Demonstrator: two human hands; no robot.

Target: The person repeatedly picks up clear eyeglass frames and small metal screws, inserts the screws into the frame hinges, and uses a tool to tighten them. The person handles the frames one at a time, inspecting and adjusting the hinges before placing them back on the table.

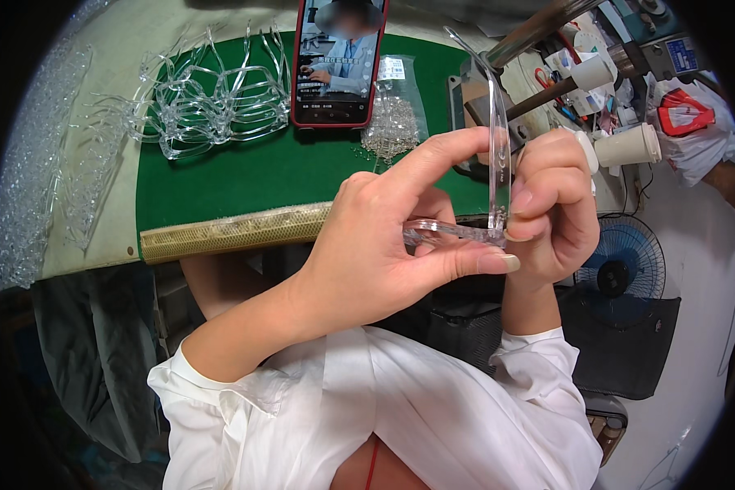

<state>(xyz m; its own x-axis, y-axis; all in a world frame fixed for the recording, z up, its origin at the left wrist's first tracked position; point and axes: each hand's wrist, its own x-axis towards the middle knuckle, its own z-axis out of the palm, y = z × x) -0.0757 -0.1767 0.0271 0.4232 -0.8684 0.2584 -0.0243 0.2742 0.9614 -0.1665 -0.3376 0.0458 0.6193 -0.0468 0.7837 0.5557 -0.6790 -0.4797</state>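
A clear plastic eyeglass frame [449, 232] is held in front of my chest. My left hand [384, 237] pinches it between thumb and forefinger. One transparent temple arm [499, 139] stands upright from the frame's corner. My right hand [551, 204] grips the base of that arm at the hinge. A heap of clear frames [212, 90] lies on the green mat [253, 171] at the far left.
A red-cased phone [339, 61] leans at the mat's far edge with a video playing. Beside it lies a bag of small metal parts [392, 122]. A metal press tool [547, 65] stands at the right. A floor fan [625, 265] sits below.
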